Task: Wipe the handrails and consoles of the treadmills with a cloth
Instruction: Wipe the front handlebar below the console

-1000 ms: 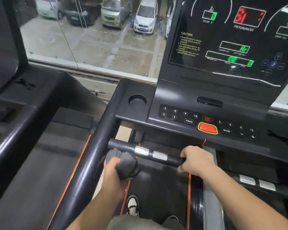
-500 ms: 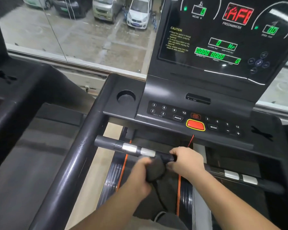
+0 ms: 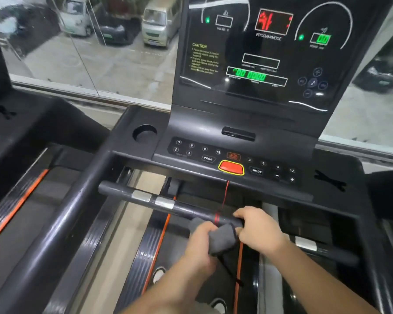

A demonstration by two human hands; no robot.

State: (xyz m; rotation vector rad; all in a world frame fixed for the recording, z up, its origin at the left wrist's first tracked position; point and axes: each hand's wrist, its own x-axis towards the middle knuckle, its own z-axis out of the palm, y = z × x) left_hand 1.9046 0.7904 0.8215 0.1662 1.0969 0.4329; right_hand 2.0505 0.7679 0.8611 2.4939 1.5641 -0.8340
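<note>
1. The cloth is bunched on the front bar, near its middle.
2. The left hand grips the cloth, and the right hand curls round the bar beside it.
3. The bar seems mid-wipe; the console and side rail likely remain.

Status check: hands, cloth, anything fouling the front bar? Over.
Left hand grips grey cloth on front handlebar. Right hand holds the bar beside it. Red safety cord crosses the bar by the cloth.
</note>
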